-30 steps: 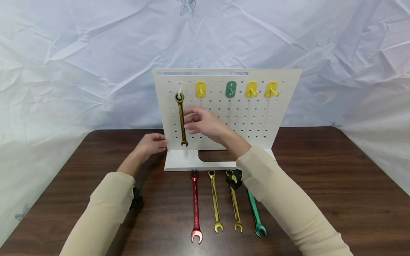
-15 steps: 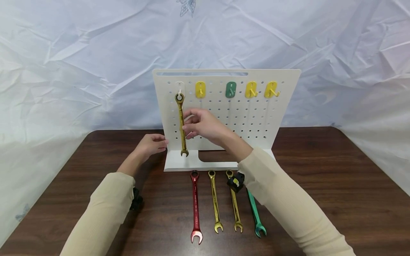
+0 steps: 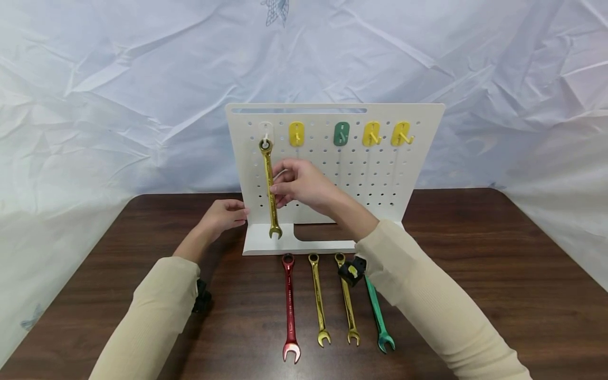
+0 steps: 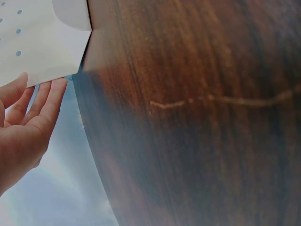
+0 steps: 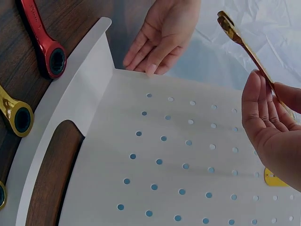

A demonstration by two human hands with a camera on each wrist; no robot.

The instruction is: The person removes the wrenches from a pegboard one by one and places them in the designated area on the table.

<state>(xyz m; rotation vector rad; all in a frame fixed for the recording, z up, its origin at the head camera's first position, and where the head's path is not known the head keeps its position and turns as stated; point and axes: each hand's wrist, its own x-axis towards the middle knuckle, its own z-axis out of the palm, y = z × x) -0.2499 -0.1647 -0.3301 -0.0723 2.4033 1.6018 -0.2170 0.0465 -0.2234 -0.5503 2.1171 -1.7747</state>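
Observation:
My right hand point(image 3: 304, 184) pinches the shaft of a gold combination wrench point(image 3: 269, 179) between thumb and fingers. Its ring end is at the white hook point(image 3: 266, 129) on the left of the white pegboard point(image 3: 311, 200), with the hook tip showing in the ring. The open end points down, and the right wrist view shows it standing out from the board. At the board's lower left edge is my left hand point(image 3: 223, 215); the left wrist view has the thumb point(image 4: 16, 89) on the front face and the fingers behind the edge.
Two yellow hooks point(image 3: 372, 134) point(image 3: 401, 134), another yellow hook point(image 3: 296, 134) and a green hook point(image 3: 341, 134) line the board. On the brown table point(image 3: 228, 327) lie a red wrench point(image 3: 290, 306), two gold wrenches point(image 3: 319, 301) point(image 3: 349, 311) and a green wrench point(image 3: 377, 311), partly under the right sleeve.
The wrench's open end has swung outward and appears lower in the head view, while its ring end stays at the white hook. The right forearm shifts slightly; the left hand stays put.

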